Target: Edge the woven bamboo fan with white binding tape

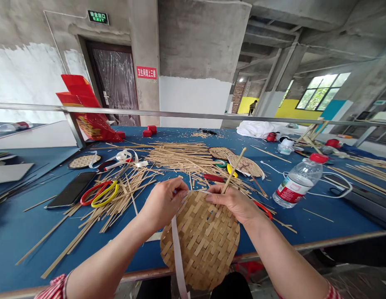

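Note:
A round woven bamboo fan [208,245] hangs upright at the table's front edge, its stick handle [238,162] pointing up and away. My left hand [168,201] pinches a white strip [178,253] at the fan's upper left rim, and the strip's loose length falls across the left side of the weave. On the upper right rim, beside the handle, my right hand [232,201] grips the fan between thumb and fingers. A thin white edge runs along the rim between both hands.
Bamboo strips [180,158] cover the blue table's middle. Scissors [105,193] and a phone [72,189] lie left; a water bottle [300,180] stands right. Beyond the fan are a red-handled tool [214,178], tape rolls and woven pieces [247,166]. A metal rail [193,115] crosses behind.

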Motion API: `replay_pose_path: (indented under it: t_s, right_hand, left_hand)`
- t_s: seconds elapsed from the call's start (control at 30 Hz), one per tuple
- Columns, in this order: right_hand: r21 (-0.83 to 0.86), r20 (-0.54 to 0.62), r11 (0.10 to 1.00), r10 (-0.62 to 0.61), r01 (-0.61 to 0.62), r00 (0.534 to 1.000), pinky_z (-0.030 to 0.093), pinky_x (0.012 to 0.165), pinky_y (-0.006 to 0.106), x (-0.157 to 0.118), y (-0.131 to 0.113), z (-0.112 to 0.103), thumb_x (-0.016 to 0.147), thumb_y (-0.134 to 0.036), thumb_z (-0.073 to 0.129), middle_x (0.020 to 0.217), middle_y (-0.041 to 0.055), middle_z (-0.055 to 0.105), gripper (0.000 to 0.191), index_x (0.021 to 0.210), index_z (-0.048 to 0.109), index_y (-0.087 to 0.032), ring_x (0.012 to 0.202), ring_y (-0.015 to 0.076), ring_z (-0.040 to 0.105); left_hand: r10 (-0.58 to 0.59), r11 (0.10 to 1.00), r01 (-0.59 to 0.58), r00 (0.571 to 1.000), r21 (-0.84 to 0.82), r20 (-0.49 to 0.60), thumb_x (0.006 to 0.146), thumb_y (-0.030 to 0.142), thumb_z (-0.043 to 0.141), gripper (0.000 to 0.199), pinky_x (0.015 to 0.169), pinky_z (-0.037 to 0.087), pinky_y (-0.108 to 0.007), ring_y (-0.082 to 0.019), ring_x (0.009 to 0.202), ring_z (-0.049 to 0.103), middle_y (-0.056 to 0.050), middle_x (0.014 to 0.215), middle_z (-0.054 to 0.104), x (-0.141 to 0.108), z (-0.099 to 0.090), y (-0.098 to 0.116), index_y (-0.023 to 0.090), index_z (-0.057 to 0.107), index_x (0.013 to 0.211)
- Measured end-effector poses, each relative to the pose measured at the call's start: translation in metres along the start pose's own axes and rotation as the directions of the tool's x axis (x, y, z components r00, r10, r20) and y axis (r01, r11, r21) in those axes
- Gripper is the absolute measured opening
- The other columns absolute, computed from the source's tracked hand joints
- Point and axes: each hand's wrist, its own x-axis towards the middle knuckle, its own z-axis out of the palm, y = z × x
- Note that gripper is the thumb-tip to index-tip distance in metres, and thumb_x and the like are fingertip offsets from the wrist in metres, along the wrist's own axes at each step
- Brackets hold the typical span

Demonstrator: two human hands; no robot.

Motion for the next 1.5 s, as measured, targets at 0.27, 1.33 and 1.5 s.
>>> replay_pose_path:
  t_s: [0.27, 1.33, 1.5]
  right_hand:
    - [0.013, 0.015, 1.000, -0.001, 0.001, 1.000, 0.035, 0.050, 0.020, -0.002, -0.001, -0.001, 0.054, -0.029, 0.072, 0.055, -0.0044, 0.056, 0.020, 0.063, 0.060, -0.015, 0.050, 0.0081, 0.049]
    - [-0.175, 0.057, 0.982, -0.069, 0.078, 0.996, 0.033, 0.051, 0.020, -0.007, -0.003, 0.004, 0.056, -0.030, 0.070, 0.056, -0.0036, 0.053, 0.017, 0.063, 0.063, -0.016, 0.053, 0.0079, 0.046]
    - [-0.248, 0.061, 0.963, -0.094, 0.107, 0.994, 0.034, 0.052, 0.020, -0.008, -0.004, 0.005, 0.058, -0.029, 0.068, 0.056, -0.0036, 0.053, 0.015, 0.063, 0.063, -0.016, 0.055, 0.0083, 0.045]
  left_hand:
    - [0.104, 0.992, -0.100, 0.993, 0.076, -0.061, 0.076, 0.010, 0.043, 0.014, 0.061, 0.035, -0.020, -0.010, 0.066, 0.049, 0.003, 0.069, 0.055, -0.008, 0.002, 0.002, 0.018, 0.052, 0.070]
    - [0.424, 0.905, -0.420, 0.905, 0.072, -0.040, 0.080, 0.008, 0.041, 0.023, 0.068, 0.046, -0.020, -0.011, 0.080, 0.058, -0.006, 0.090, 0.062, -0.035, 0.000, -0.014, 0.017, 0.054, 0.097]
    - [0.523, 0.846, -0.514, 0.852, 0.144, -0.028, 0.078, 0.007, 0.044, 0.025, 0.066, 0.047, -0.021, -0.013, 0.080, 0.058, -0.007, 0.092, 0.061, -0.038, 0.002, -0.024, 0.016, 0.051, 0.100]
